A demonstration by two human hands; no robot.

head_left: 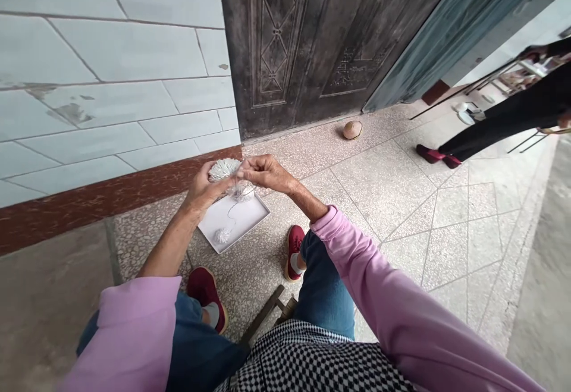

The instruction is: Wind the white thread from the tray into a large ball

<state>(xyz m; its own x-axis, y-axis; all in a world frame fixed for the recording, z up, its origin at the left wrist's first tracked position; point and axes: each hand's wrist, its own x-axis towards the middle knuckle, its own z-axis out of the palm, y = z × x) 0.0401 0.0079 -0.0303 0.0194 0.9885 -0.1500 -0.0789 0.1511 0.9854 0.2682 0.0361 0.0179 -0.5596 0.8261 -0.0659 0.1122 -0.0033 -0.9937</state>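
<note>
My left hand (204,188) is closed round a white fluffy pompom (222,169), held up in front of me. Right beside it, my right hand (263,172) pinches at the pompom's edge and at a smaller translucent tuft (242,192) just below. A thin thread (232,212) hangs down from the tuft to a small white pompom (222,235) lying on a white flat tray (250,216) on the floor. Pink sleeves cover both of my upper arms.
I sit with red shoes (293,250) on a speckled terrazzo floor, before a dark carved metal door (312,41) and a white tiled wall. A tan round object (352,129) lies by the door. Another person's leg in a red shoe (435,155) stretches in at right.
</note>
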